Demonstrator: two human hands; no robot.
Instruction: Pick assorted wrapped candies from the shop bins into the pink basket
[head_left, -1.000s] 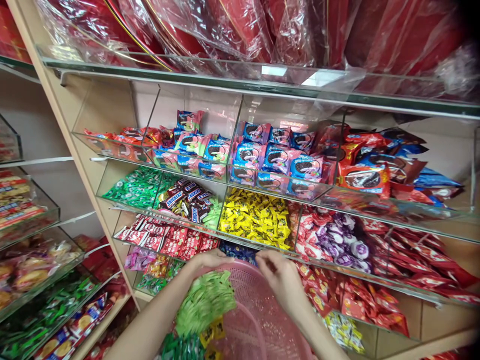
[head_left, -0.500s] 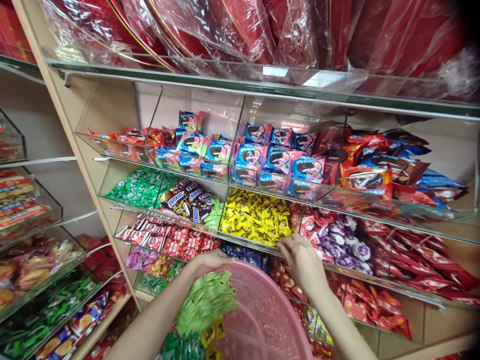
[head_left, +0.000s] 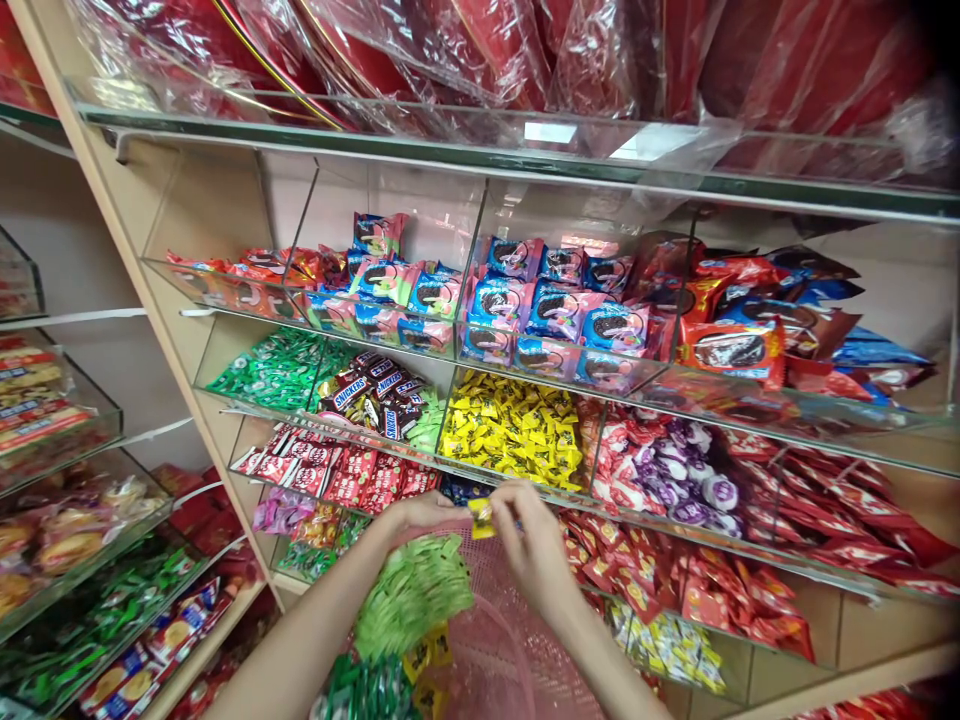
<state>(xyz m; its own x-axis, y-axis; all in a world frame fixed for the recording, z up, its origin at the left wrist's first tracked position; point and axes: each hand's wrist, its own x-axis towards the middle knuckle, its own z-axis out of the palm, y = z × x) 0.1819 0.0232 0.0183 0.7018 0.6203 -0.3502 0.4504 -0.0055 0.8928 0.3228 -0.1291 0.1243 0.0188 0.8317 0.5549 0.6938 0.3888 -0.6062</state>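
My right hand pinches a small yellow packet over the far rim of a pink mesh basket. On the basket's left rim rests my left hand, its fingertips close to that packet. Inside the basket, at its left, lie light green packets, dark green packets and a few yellow ones. Beyond the hands, a clear shelf compartment holds a heap of yellow packets.
Left of the yellow heap are Snickers bars and green sweets; purple and white sweets are at its right. Blue cookie packs stand above. A wooden upright divides the shelving at the left.
My right hand has moved left and down from the edge of the yellow heap to above the basket, with a yellow packet now visible in its fingers. The left hand stays at the rim.
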